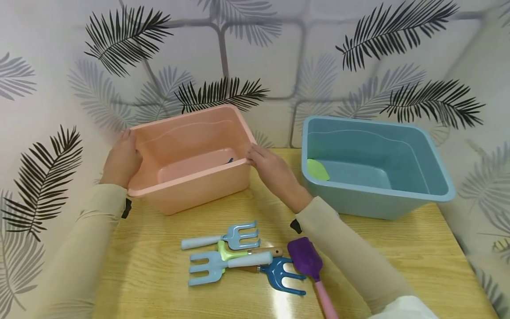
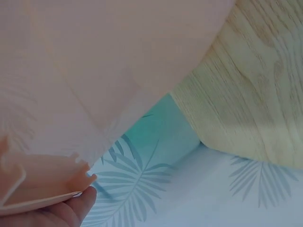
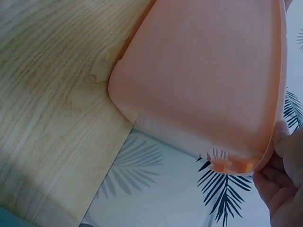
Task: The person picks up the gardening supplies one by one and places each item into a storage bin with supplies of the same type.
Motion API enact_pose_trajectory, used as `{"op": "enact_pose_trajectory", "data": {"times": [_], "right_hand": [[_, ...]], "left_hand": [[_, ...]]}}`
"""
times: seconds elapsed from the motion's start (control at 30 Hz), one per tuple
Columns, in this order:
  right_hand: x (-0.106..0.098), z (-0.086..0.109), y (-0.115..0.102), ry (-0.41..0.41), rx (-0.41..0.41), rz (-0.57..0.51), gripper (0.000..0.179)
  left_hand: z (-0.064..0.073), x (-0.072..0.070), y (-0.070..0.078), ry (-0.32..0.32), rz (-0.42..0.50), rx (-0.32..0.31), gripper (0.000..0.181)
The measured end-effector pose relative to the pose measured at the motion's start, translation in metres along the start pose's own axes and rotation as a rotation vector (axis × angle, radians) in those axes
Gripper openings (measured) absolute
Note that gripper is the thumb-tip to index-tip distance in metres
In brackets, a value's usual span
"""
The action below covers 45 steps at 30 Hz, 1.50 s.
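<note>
A peach-pink plastic bin (image 1: pixel 199 192) stands at an angle on the back left of the table. My left hand (image 1: pixel 119 159) grips the rim at its left end, and the left wrist view shows fingers (image 2: pixel 85 203) under that rim. At the right end, my right hand (image 1: pixel 275 170) pinches the rim near the front corner; in the right wrist view the thumb (image 3: pixel 281 135) lies along the edge with fingers curled beneath. A small dark blue piece (image 1: pixel 229 160) shows inside the bin, mostly hidden by the front wall.
A blue bin (image 1: pixel 358 199) holding a light green piece (image 1: pixel 317 170) stands at right. In front lie light blue hand forks (image 1: pixel 239 237), a dark blue fork (image 1: pixel 276 274), a green wooden-handled tool (image 1: pixel 227 253) and a purple trowel (image 1: pixel 306 259). Leaf-patterned cloth (image 1: pixel 263 66) backs the table.
</note>
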State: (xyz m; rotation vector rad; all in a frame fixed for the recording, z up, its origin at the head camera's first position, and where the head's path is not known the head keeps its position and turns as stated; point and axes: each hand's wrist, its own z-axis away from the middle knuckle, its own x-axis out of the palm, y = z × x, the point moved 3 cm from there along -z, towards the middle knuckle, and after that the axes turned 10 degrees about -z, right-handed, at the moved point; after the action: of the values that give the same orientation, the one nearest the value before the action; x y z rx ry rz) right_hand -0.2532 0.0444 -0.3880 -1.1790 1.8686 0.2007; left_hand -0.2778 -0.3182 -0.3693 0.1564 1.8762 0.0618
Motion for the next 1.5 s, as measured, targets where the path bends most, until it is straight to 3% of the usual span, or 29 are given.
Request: {"op": "enact_pose_trajectory", "data": {"times": [0.17, 0.3, 0.5, 0.67, 0.87, 1.0, 1.5], "right_hand": [[0.000, 0.007, -0.003, 0.002, 0.032, -0.007, 0.023], [-0.001, 0.013, -0.007, 0.026, 0.051, -0.017, 0.022], [-0.003, 0.022, -0.017, 0.075, 0.048, -0.011, 0.021], [-0.006, 0.030, -0.027, 0.070, 0.065, -0.018, 0.023], [-0.012, 0.042, -0.041, 0.064, 0.136, -0.019, 0.026], [-0.015, 0.049, -0.050, 0.051, 0.163, 0.000, 0.025], [-0.021, 0.070, -0.071, 0.148, 0.148, 0.007, 0.026]], "left_hand": [[0.002, 0.002, 0.002, -0.050, -0.024, 0.008, 0.053], [0.002, 0.003, 0.004, -0.052, -0.031, 0.045, 0.053], [-0.001, 0.003, 0.003, -0.074, -0.008, 0.075, 0.053], [-0.004, 0.005, 0.002, -0.114, 0.013, 0.090, 0.054], [-0.008, 0.008, 0.007, -0.090, 0.059, 0.139, 0.052], [-0.008, 0.007, 0.010, -0.111, 0.061, 0.147, 0.053], [-0.002, 0.004, 0.024, -0.179, 0.063, 0.188, 0.055]]}}
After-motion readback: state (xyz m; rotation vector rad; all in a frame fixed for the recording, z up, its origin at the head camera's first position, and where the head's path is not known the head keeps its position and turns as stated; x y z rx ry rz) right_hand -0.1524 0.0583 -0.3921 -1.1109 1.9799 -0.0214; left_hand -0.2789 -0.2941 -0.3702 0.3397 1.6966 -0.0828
